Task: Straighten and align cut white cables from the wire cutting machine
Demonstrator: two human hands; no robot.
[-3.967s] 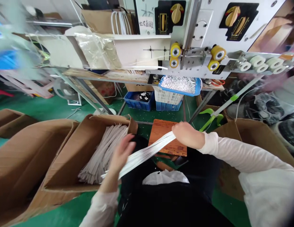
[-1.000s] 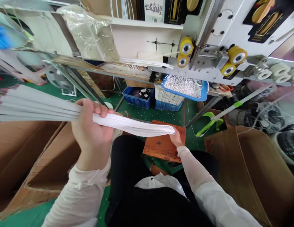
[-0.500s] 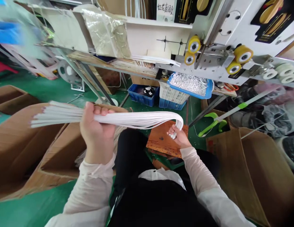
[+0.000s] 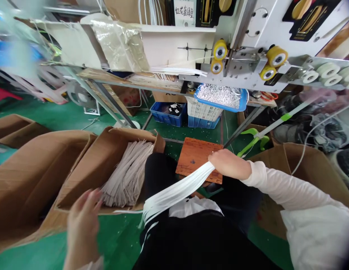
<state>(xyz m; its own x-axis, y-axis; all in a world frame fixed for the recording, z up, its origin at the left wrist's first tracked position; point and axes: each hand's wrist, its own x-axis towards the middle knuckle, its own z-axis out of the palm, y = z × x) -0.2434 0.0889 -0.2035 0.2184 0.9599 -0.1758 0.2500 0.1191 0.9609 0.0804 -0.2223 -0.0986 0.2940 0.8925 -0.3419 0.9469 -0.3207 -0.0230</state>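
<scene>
Clenching a bundle of white flat cables [image 4: 177, 193] in the right hand [image 4: 227, 164], fingers curled tightly over its upper end at the edge of a wooden board [image 4: 198, 161], the person lets it sag across the lap. The left hand [image 4: 83, 225] hangs open, fingers released and spread, near a cardboard box [image 4: 78, 176] of pale cables [image 4: 128, 174]. The strands look light and limp, apt to splay, so gripping them where they gather seems safest.
</scene>
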